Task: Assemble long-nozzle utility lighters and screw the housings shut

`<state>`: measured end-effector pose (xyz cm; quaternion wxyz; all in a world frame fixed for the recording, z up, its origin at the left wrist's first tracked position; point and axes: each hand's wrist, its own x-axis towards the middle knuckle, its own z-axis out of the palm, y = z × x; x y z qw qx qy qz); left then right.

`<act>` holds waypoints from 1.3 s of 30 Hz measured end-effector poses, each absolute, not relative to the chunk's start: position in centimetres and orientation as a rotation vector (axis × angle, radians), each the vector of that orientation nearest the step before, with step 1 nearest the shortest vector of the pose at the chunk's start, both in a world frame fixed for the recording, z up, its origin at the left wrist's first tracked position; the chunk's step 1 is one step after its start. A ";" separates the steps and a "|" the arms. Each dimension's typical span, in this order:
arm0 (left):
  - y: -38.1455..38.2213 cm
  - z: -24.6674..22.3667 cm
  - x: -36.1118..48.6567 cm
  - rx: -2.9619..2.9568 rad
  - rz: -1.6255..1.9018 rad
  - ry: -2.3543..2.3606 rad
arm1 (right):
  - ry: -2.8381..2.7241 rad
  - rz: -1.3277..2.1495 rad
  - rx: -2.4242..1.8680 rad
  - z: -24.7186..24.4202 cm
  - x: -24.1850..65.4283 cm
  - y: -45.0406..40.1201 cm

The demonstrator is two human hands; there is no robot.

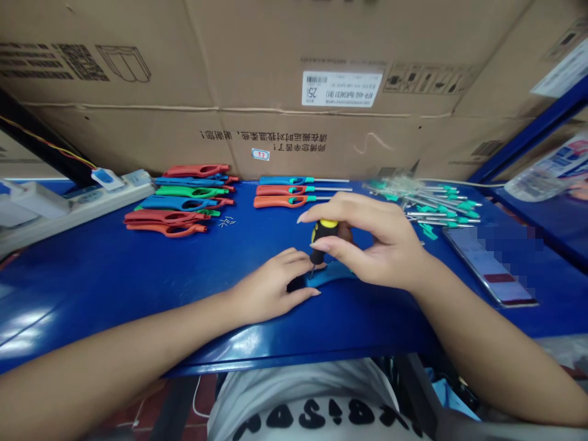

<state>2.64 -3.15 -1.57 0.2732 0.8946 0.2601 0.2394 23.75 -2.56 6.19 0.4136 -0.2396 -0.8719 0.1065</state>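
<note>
My right hand [383, 239] grips a short black-and-yellow screwdriver [324, 236] between thumb and fingers. The tool stands nearly upright, its tip down on a blue lighter handle [331, 274] that lies on the blue table. From the left, my left hand [271, 283] pinches the end of that handle, thumb on the near side and fingers on the far side. Part of the handle is hidden behind my right hand, and the screw under the tip is too small to make out. Small loose screws [227, 222] lie to the left, beyond my left hand.
Red, blue and green lighter handles [184, 202] are piled at the back left. Three long-nosed lighters [280, 190] lie at the back middle. Metal tubes with green parts [441, 205] and a phone [493, 269] are on the right. A power strip [82, 205] edges the left; a cardboard box [257, 73] walls the back.
</note>
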 end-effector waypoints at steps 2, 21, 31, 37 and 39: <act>-3.1 -1.7 2.6 2.406 0.653 0.699 | -2.201 0.192 -0.591 6.1 23.6 -2.6; -3.3 -1.9 2.6 2.482 0.646 0.709 | -2.268 0.431 -0.502 6.3 23.7 -2.9; -3.6 -2.0 2.9 2.498 0.661 0.758 | -2.262 0.180 -0.535 6.2 23.5 -3.0; -3.7 -1.8 3.0 2.460 0.708 0.728 | -2.271 0.512 -0.409 6.7 23.7 -3.1; -3.7 -1.9 3.0 2.453 0.710 0.727 | -2.275 0.484 -0.410 6.6 23.6 -3.1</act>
